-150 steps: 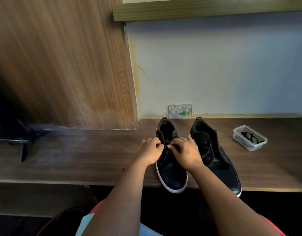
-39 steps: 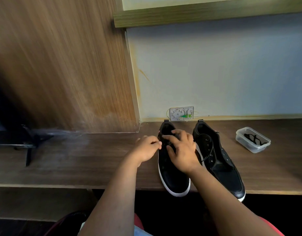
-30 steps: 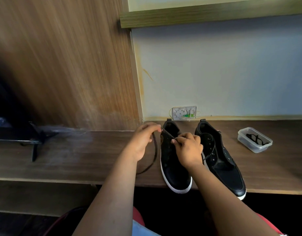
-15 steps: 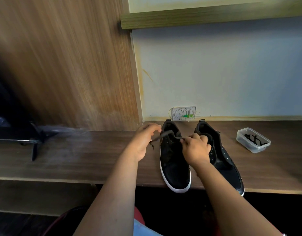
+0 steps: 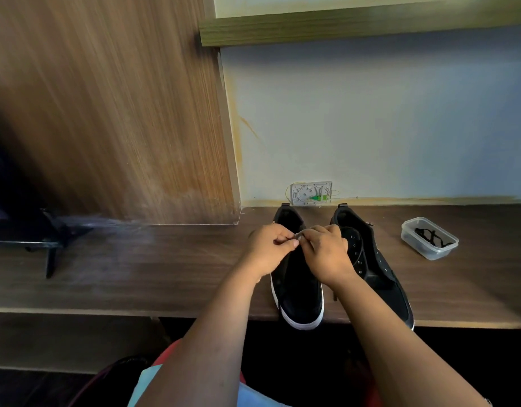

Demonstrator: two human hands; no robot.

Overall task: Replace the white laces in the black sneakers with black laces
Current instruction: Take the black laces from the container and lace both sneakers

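Fingers: your left hand (image 5: 269,250) and right hand (image 5: 327,254) are curling inward, fingertips meeting and pinching something small and pale between them; what it is cannot be told.
Left sneaker (image 5: 297,292): lying under both your hands, toe overhanging the shelf (image 5: 136,268) edge.
Right sneaker (image 5: 379,265): sitting just beside it, eyelets showing.
Black laces (image 5: 431,237): resting in the clear tub (image 5: 412,235), well apart to your right.
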